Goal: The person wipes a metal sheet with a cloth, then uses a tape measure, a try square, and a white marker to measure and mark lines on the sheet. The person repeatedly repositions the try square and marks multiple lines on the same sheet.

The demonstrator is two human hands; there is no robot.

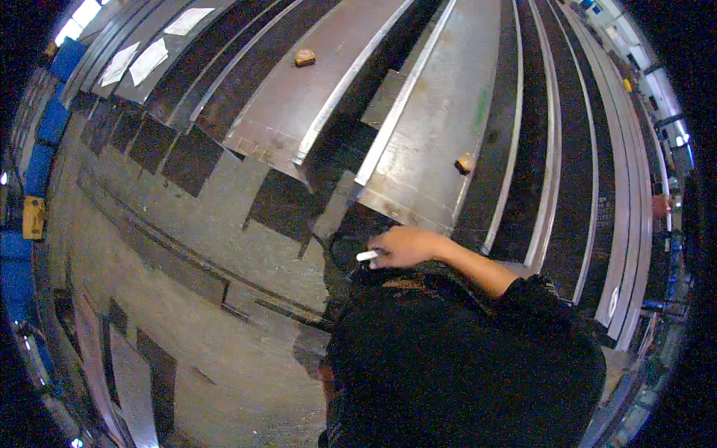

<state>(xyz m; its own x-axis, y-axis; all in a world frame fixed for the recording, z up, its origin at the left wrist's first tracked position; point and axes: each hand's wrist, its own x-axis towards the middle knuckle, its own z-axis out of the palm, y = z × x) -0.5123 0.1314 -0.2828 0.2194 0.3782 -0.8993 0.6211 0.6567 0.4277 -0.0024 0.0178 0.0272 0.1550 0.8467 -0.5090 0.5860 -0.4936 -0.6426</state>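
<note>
My right hand [407, 247] is closed around a short white stick [367, 255], which looks like a piece of chalk or a marker; its end pokes out to the left of my fingers. The hand hangs in front of my body, just short of the near end of a long grey steel beam [426, 142]. Whether it touches the beam, I cannot tell. Of my left arm only a sliver of skin shows beside my dark shirt, and the left hand is out of sight.
Several long steel beams lie side by side ahead, including a brownish one [314, 82]. Small yellow-brown blocks [464, 163] rest on two beams. White paper sheets [149, 61] lie at the far left. Steel pieces [134, 373] lie on the concrete floor [239, 366]. Blue boxes [54, 119] line the left side.
</note>
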